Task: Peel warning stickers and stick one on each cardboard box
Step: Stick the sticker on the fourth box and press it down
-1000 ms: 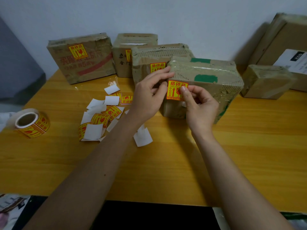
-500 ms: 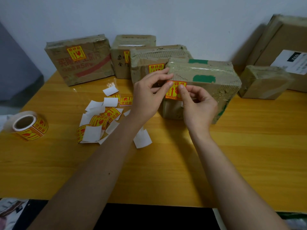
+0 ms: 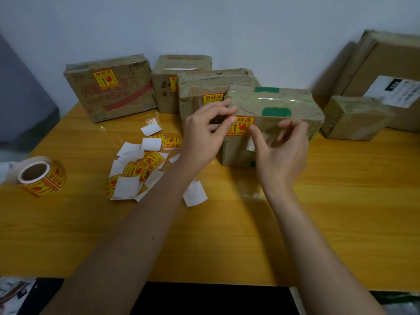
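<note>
A yellow and red warning sticker (image 3: 242,126) lies on the front face of the nearest cardboard box (image 3: 279,103), which carries green tape patches. My left hand (image 3: 202,135) touches the box's top left corner, and its thumb presses the sticker's left edge. My right hand (image 3: 281,153) presses the sticker's right edge with the index fingertip, its other fingers loosely bent. Three boxes behind bear stickers: the left one (image 3: 109,87), the middle one (image 3: 172,85) and the one (image 3: 204,87) just behind the near box.
A sticker roll (image 3: 42,176) lies at the table's left. Loose stickers and white backing papers (image 3: 138,164) are scattered left of my left arm. A small box (image 3: 354,117) and a large box (image 3: 386,71) stand at the right against the wall.
The sticker, held up before the box by both hands, now lies flat on its front. My right hand's fingers have spread toward the right.
</note>
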